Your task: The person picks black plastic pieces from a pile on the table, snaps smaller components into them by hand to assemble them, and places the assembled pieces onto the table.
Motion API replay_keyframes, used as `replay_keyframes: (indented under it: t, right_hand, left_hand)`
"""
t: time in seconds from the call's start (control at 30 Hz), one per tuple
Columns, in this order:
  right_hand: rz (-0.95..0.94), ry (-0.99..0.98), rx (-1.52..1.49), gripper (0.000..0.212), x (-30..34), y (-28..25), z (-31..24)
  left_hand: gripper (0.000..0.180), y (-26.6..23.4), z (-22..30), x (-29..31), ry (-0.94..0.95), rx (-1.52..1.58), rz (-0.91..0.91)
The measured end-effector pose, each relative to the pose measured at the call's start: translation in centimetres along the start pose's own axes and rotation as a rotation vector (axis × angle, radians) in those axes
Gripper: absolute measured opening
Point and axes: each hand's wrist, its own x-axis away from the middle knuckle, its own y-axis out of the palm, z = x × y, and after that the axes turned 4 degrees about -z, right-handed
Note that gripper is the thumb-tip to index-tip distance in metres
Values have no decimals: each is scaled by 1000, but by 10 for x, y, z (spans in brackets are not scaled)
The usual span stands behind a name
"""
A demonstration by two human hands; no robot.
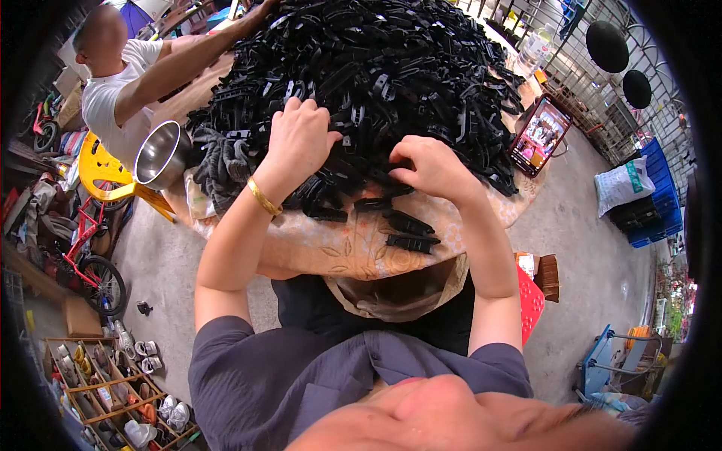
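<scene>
A large heap of narrow black plastic parts (368, 68) covers most of the patterned tablecloth (316, 252). My left hand (301, 139), with a gold bracelet (263, 197) at its wrist, reaches into the near left side of the heap. Its fingers are bent and their tips are hidden, so what they grip cannot be made out. My right hand (432, 167) is at the heap's near edge, thumb and forefinger curled in around a dark part. Between my forearms, a few loose black parts (410, 242) lie near the table's front edge.
A co-worker in a white shirt (124, 94) reaches to the heap from the left. Grey gloves (222, 165) and a steel bowl (163, 155) are at the left; a phone (540, 135) stands at the right. Below the front edge is an open bag (398, 301) by my lap.
</scene>
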Motion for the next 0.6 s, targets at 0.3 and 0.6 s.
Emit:
replay_keyframes:
  t: [0.3,0.6]
  right_hand:
    - [262,30,-926,35,-1,-20,-25]
    - [644,-27,-383,23,-7,-5,-28]
  left_hand:
    - [21,-1,20,1,33,621,137]
    - [33,4,37,5,-182,1488,-319]
